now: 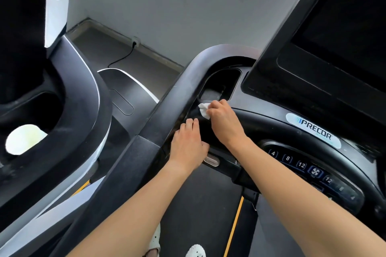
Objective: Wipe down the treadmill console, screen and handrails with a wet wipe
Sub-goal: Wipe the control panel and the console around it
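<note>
On my feed, the right hand [224,120] has its fingers curled tight around a crumpled white wet wipe [203,109]. It presses the wipe against the dark console [261,110] at the near rim of the cup-holder recess [221,83]. Part of the wipe sticks out to the left of the knuckles, and the rest is hidden inside the fist.

The left hand [189,144] holds nothing. Its fingers are straight and close together, lying flat on the glossy black panel just inside the broad left handrail [175,92], with the thumb pointing towards the other wrist. The 2 hands sit near each other without touching, the left just below and left of the wipe.

The large screen [344,27] is dark and rises at the upper right, well apart from the wipe. Below it I read a PRECOR label [313,130] on the curved bar. Nearer me is a keypad [313,171] marked 4, 8, 12, a fan symbol, then 12 and 8.

Both forearms reach in over the black belt [198,204], which has a yellow stripe [235,229] along its right edge. The tips of white shoes [196,250] show at the bottom edge.

A second treadmill [83,121] stands to the left, with a pale round object [24,139] in its holder; I cannot tell what that is. Between the machines, a black power cord [123,58] runs across the floor to the grey wall [188,6].
</note>
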Available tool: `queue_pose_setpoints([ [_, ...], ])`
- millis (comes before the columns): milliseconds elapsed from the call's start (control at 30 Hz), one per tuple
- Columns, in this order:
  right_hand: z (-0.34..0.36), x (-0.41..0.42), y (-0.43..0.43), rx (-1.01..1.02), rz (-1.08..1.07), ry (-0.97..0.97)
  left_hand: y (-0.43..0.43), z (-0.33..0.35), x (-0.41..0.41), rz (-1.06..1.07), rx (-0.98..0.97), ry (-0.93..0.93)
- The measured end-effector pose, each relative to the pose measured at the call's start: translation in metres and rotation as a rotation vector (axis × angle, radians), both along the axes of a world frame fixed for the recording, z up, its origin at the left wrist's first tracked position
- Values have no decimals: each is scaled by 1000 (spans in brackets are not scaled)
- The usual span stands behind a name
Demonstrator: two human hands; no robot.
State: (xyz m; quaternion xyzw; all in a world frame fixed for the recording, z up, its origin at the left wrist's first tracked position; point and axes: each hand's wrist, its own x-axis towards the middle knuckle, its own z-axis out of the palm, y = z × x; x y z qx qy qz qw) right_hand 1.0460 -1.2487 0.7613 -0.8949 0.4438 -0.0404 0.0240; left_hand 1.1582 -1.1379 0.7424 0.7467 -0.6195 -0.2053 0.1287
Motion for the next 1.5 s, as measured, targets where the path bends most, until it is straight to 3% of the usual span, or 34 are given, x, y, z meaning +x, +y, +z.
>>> queue_pose_setpoints([
  [233, 21, -24, 3, -65, -209, -118, -9, -3, 1, -71, -33, 5],
  [500, 18, 8, 13, 35, -117, 3, -10, -3, 3, -88, -61, -20],
  [867, 72, -102, 4, 164, -734, -249, -37, 10, -44, -301, -169, -12],
  [967, 67, -91, 7, 150, -695, -214, -37, 5, -46, -331, -145, -69],
  [1133, 54, -47, 21, 229, -333, 32, -34, 1, -42, -329, -161, -52],
  [1200, 61, -51, 22, 232, -283, 69, -34, 1, -40, -327, -153, -51],
  [1433, 72, -110, 15, 151, -687, -191, -30, 4, -54, -269, -100, -11],
  [1500, 70, -99, 13, 156, -682, -166, -30, 5, -57, -260, -94, -22],
])
